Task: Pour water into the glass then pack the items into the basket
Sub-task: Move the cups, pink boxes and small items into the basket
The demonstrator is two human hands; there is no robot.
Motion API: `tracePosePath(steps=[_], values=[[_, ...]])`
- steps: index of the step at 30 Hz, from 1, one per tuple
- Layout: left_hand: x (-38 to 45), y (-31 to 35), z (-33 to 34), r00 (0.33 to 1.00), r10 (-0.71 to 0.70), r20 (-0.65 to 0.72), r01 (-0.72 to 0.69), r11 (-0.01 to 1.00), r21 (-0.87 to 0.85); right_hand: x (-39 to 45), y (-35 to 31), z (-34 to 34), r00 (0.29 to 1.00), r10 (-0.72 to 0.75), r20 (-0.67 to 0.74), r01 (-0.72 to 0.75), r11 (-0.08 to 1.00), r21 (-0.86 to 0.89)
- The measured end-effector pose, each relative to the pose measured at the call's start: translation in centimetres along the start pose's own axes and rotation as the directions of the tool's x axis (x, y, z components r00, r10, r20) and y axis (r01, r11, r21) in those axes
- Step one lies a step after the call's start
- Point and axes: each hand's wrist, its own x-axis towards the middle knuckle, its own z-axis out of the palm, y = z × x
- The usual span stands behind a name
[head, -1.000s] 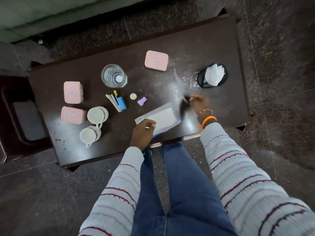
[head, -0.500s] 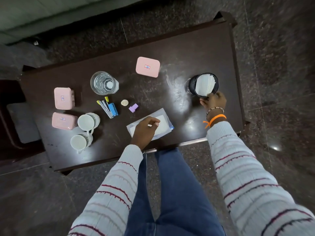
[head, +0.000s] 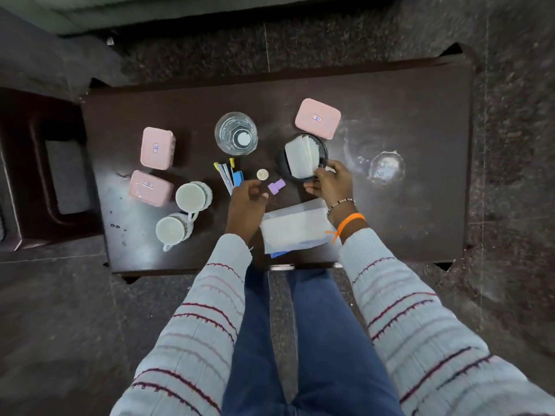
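A small black mesh basket (head: pixel 282 165) with white papers inside stands mid-table, and my right hand (head: pixel 332 183) grips its near right rim. A clear glass (head: pixel 236 133) holding water stands to the basket's left. My left hand (head: pixel 247 202) hovers with loosely curled fingers near a small round cream piece (head: pixel 262 174) and a purple block (head: pixel 276 186); nothing is held in it. Yellow-tipped pens with a blue piece (head: pixel 228 175) lie just left of that hand. A white packet (head: pixel 292 228) lies between my wrists at the table's near edge.
Three pink lidded boxes sit on the dark table (head: pixel 420 175): two at left (head: pixel 157 148) (head: pixel 150 187), one behind the basket (head: pixel 318 118). Two white mugs (head: pixel 192 197) (head: pixel 172 230) stand near left. A wet ring (head: pixel 386 166) marks the right side. A dark chair (head: pixel 39 163) stands left.
My right hand dragged the basket from the table's right side to the middle, leaving a wet ring. My left hand left the white packet and moved up toward the small pieces.
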Motion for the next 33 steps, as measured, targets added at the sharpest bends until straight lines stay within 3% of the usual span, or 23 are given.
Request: tracePosePath(steps=[8, 16, 33], values=[[3.2, -0.2, -2.5, 0.997, -0.012, -0.077, 0.014, 0.999, 0.032, 1.7, -1.2, 5.7, 0.999, 0.008, -0.054, -0.010, 1.000, -0.029], [4.3, -0.4, -3.1, 0.999, 0.052, -0.001, -0.052, 0.996, 0.068, 2.7, -1.2, 7.3, 0.999, 0.018, -0.050, -0.016, 0.999, 0.033], [4.5, -1.0, -3.1, 0.995, 0.081, 0.055, -0.084, 0.994, 0.064, 3.2, -1.6, 7.6, 0.997, -0.068, -0.042, 0.068, 0.998, -0.016]])
